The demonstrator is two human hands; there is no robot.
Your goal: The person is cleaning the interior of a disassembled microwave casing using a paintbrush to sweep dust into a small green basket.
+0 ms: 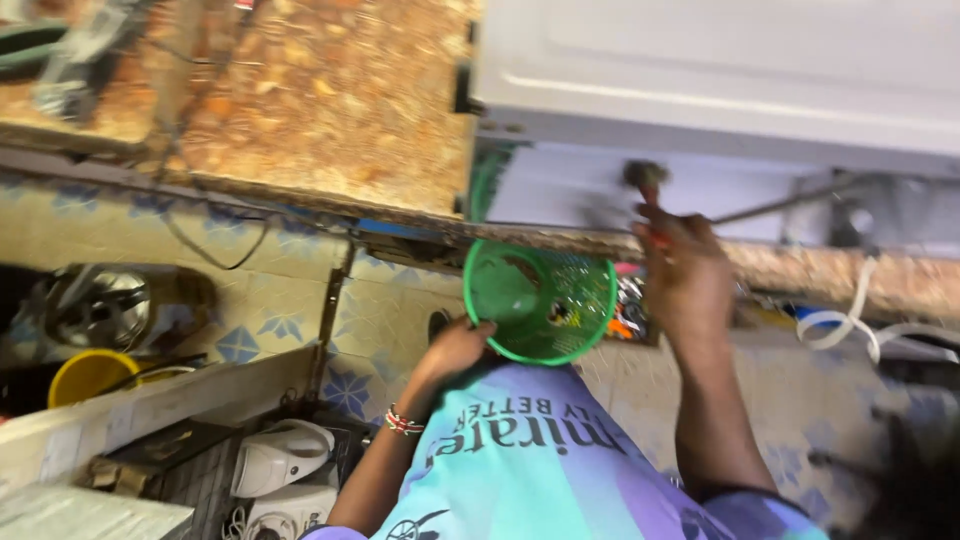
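My left hand [455,347] grips the rim of a round green mesh basket [540,300] and holds it tilted in front of my chest; small dark and orange parts lie inside it. A beaded band sits on that wrist. My right hand [685,275] is raised and closed round a thin tool with a red handle [648,195], whose blurred tip meets the underside of a white appliance [720,80]. The basket sits just left of my right hand.
A speckled brown board worktop [330,100] carries the white appliance. Below lie a blue-patterned tiled floor [380,310], a yellow bowl [88,375], a metal pot [100,305], small white appliances [280,455] and a white cable [860,310]. A black wire hangs at left.
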